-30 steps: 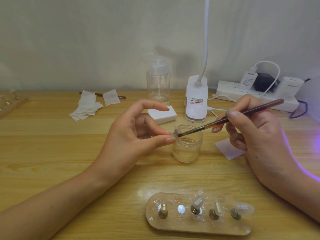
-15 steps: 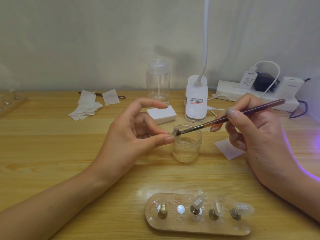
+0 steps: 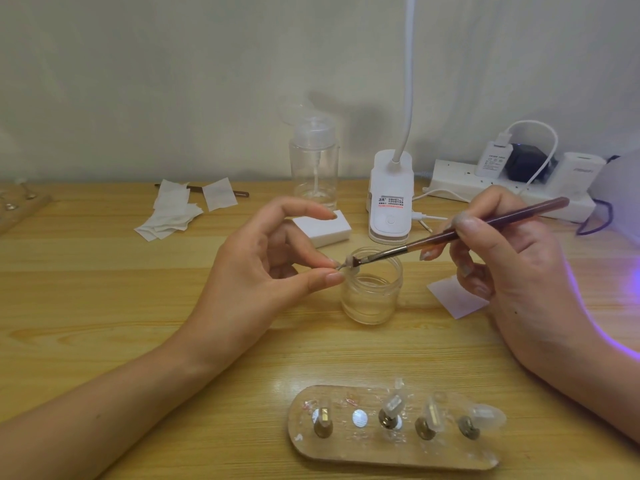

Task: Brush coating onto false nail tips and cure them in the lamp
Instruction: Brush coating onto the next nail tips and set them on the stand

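The left hand [image 3: 263,268] pinches a false nail tip [image 3: 351,263] by its small stem between thumb and a fingertip. The index finger is lifted clear, probably so it neither shades nor smears the surface being coated. The tip hangs just over the mouth of the open glass jar [image 3: 372,289], so I judge that any drip would fall back in and the bristles have a short way to go to reload.

The right hand [image 3: 512,271] grips the nail brush [image 3: 485,226] like a pen, well up the brown handle. The bristles lie on the nail tip at a shallow angle, which suits a thin, even stroke. Its heel rests on the worktop [image 3: 104,289] next to a small white pad [image 3: 453,296], steadying the fine work.

Near the front edge lies the wooden holder board [image 3: 391,455], with other nail tips [image 3: 431,419] standing on metal pegs. One bare white disc [image 3: 360,419] seems to be where the held tip belongs. At the far right a violet glow on the wood and a pale housing mark the curing lamp [image 3: 620,178], close by for the next step. The coating step looks under way and curing has not begun for this tip.

Compared with a second ago almost nothing has moved. The bristles have crept a little along the nail tip toward the pinching fingers, and the left hand has nudged with them. Both grips, the jar and the board are unchanged.
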`<control>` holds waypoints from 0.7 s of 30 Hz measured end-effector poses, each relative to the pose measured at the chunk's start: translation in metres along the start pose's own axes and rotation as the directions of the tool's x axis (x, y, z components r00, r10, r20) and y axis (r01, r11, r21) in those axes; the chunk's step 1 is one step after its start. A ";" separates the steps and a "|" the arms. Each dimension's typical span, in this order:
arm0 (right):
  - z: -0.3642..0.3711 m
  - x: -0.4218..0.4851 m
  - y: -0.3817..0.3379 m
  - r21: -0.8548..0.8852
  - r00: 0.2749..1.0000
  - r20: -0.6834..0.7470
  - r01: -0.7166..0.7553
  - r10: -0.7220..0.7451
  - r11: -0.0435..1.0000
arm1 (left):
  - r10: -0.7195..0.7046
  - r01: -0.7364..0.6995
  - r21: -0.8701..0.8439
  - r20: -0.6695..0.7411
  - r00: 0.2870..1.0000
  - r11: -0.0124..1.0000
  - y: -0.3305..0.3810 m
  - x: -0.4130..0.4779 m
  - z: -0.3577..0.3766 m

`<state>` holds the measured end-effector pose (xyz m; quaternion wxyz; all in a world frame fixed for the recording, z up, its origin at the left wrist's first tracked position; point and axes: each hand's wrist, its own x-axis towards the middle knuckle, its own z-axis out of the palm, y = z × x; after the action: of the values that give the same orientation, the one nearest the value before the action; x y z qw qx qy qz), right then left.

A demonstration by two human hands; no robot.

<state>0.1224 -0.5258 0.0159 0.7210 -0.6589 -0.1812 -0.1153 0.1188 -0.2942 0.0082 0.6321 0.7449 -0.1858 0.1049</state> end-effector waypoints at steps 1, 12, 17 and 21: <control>-0.001 0.000 0.000 -0.005 1.000 -0.012 -0.012 0.012 1.000 | 0.001 -0.001 0.004 -0.002 1.000 1.000 0.000 0.000 0.000; 0.001 -0.001 -0.001 0.009 1.000 0.000 -0.014 0.014 1.000 | 0.046 -0.046 0.027 -0.005 0.999 0.999 -0.002 0.000 0.001; -0.001 0.000 -0.002 0.046 1.000 -0.025 -0.008 0.009 0.999 | 0.053 -0.053 0.037 0.003 0.999 0.998 -0.003 0.000 0.001; 0.001 0.000 -0.002 0.028 1.000 0.025 -0.019 0.018 0.999 | 0.065 -0.065 0.051 0.004 0.998 0.997 -0.003 0.000 0.001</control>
<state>0.1213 -0.5253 0.0174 0.7288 -0.6517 -0.1858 -0.0980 0.1204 -0.2943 0.0052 0.6089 0.7545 -0.2081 0.1291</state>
